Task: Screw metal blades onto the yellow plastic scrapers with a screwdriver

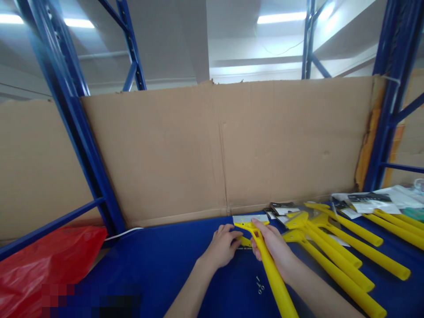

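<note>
My right hand (270, 245) is closed around the neck of a yellow scraper (273, 278), whose long handle runs down toward me. A flat metal blade (250, 218) lies along the scraper's head at the far end. My left hand (221, 246) is curled just left of the head, with its thumb and fingertips at a small yellow plate (245, 241). Part of that plate is hidden behind the fingers and the scraper. Below the hands, several small screws and nuts (259, 286) lie on the blue surface.
Several more yellow scrapers (338, 260) lie to the right on the blue tabletop (159, 269). Behind them are black-and-white packets (374, 203). A cardboard panel (172, 154) stands at the back between blue rack posts (386, 106). A red plastic sheet (49, 256) is at the left.
</note>
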Available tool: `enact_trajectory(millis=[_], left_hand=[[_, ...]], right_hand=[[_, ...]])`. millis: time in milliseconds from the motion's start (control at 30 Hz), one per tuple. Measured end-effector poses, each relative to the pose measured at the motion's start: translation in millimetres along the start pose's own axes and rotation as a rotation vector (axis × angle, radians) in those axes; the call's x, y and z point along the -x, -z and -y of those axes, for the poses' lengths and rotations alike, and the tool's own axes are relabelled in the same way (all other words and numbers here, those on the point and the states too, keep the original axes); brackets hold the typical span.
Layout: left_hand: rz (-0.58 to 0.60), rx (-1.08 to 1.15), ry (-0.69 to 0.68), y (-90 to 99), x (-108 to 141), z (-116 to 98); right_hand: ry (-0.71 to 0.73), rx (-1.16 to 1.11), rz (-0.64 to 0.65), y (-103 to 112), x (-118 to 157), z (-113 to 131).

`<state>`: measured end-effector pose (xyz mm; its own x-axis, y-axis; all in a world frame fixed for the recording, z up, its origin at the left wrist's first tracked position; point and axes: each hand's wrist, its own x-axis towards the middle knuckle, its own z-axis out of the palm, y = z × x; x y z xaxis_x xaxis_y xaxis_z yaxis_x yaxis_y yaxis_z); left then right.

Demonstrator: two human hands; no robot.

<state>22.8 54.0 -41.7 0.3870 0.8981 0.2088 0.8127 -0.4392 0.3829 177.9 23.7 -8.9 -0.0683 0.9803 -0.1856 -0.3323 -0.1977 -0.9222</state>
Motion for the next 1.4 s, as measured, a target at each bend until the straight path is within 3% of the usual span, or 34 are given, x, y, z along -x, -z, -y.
enact_trajectory(millis=[133,333,567,700,867,967,1067,1200,1400], left_hand=[[0.076,-0.007,0.192,11.4,3.1,-2.6],[0.109,0.037,0.376,31.2,15.9,13.7],[0.039,0.054,0.333,22.3,20.0,16.6],[0.041,0.368,0.359,23.2,18.7,22.0],[-0.24,0.855,0.235,46.1,20.2,17.1],[-0.351,0.941,0.167,53.1,20.8,-0.9],[-0.291,0.918,0.126,46.8,19.4,-17.7],[-0.382,0.789,0.085,31.3,16.0,-23.2],[-0.331,0.996,0.137,20.4,14.2,-24.1]], right_hand=[[-0.006,0.035,-0.001,-1.6,2.1,0.0],[-0.021,0.082,-0.025,-3.2,2.4,-3.0],[-0.032,0.121,-0.016,-4.1,1.0,-7.5],[-0.031,0.137,0.003,-4.8,0.0,-9.1],[-0.05,0.172,0.011,-4.9,-0.2,-11.2],[-0.065,0.2,0.022,-6.1,0.5,-13.9],[-0.076,0.219,0.056,-8.2,1.4,-16.8],[-0.038,0.211,0.072,-10.5,4.5,-18.1],[-0.036,0.181,0.047,-11.0,8.9,-16.3]])
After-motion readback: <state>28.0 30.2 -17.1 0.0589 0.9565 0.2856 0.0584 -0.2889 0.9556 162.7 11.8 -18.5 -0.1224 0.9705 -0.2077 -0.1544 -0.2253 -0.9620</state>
